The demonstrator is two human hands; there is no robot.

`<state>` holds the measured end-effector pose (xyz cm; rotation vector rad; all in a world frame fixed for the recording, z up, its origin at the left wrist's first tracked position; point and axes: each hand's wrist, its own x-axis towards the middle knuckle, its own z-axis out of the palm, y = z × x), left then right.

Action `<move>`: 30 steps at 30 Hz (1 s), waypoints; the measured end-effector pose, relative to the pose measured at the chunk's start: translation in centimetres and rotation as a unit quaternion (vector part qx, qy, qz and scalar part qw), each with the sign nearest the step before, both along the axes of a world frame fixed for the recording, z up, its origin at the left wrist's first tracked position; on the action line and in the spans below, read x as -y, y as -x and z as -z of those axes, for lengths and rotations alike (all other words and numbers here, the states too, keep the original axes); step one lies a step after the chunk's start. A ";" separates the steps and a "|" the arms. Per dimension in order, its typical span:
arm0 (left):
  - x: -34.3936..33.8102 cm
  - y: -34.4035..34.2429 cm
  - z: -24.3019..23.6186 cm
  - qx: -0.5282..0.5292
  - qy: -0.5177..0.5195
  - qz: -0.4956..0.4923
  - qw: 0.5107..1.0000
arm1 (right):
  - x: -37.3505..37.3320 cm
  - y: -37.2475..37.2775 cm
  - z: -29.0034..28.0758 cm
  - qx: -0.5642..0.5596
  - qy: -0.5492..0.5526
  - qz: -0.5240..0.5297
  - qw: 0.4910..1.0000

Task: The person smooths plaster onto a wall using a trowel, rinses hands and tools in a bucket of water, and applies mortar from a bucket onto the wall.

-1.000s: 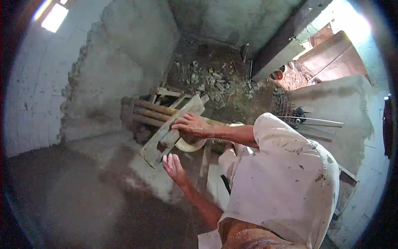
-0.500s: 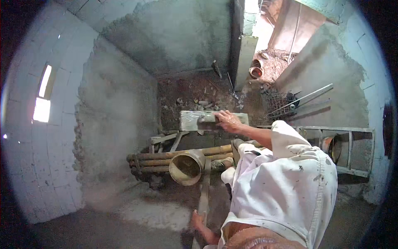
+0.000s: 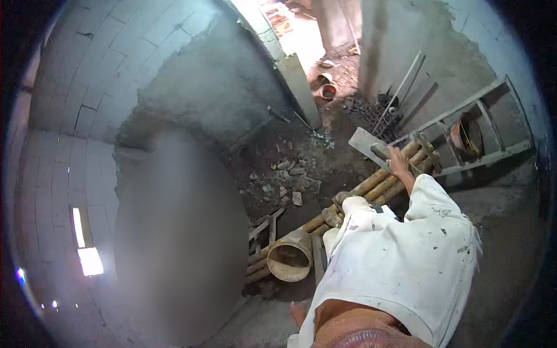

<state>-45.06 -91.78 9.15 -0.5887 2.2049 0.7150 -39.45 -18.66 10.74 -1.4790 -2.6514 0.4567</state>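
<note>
My right hand is closed on the handle of a long, flat plastering float, held out to the right over the round poles. At the lower edge only a small part of my left hand shows beside my white shirt; its fingers are too hidden to read. A pale bucket rests on the poles, its mouth toward me, with some grey matter inside. Next to it a wooden board runs down behind my shirt. My shoes are on the poles.
A ladder-like frame leans at the right, with a bucket by its rungs. Rubble litters the floor below. Part-plastered block walls surround me. More buckets stand by the bright doorway. A blurred grey patch hides the left.
My view has turned to the right. My right hand has carried the float rightward, away from above the bucket. My left hand, earlier at the board, has drawn closer to my body.
</note>
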 end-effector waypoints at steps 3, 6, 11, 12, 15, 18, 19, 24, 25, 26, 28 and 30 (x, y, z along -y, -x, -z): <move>-3.3 7.7 0.7 -0.017 -0.019 -0.008 1.000 | 0.5 -8.4 2.9 -0.015 -0.030 0.098 0.995; -6.7 17.7 0.5 -0.017 -0.021 0.032 0.999 | 7.4 -12.1 -0.8 0.023 0.073 0.236 0.969; -10.2 28.8 -1.9 -0.214 0.009 0.318 0.924 | 14.4 -17.5 0.5 -0.024 0.145 0.350 0.925; -13.8 29.6 -3.3 -0.161 0.098 0.373 0.908 | 15.6 -18.6 0.2 0.000 0.162 0.403 0.901; -28.6 31.2 -10.4 -0.144 0.242 0.501 0.819 | 18.0 -23.6 3.9 -0.052 0.171 0.510 0.841; -38.9 30.7 -11.5 -0.307 0.125 0.533 0.778 | 19.1 -26.7 4.4 -0.019 0.154 0.531 0.833; -42.4 30.1 -12.3 -0.313 0.099 0.547 0.770 | 19.1 -27.7 4.0 -0.051 0.186 0.537 0.822; -58.5 26.3 -13.5 -0.187 0.013 0.641 0.744 | 16.8 -31.6 2.8 -0.051 0.180 0.567 0.802; -60.3 25.9 -11.8 -0.202 -0.060 0.628 0.749 | 15.7 -32.6 2.9 -0.053 0.178 0.565 0.804; -62.1 25.3 -10.4 -0.215 -0.132 0.614 0.748 | 15.0 -32.8 1.7 -0.051 0.181 0.584 0.790; -65.6 22.1 -10.4 -0.272 -0.200 0.608 0.719 | 14.1 -34.3 1.3 -0.018 0.167 0.622 0.765; -67.0 20.0 -9.7 -0.378 -0.195 0.619 0.660 | 12.5 -35.8 0.3 -0.027 0.169 0.624 0.762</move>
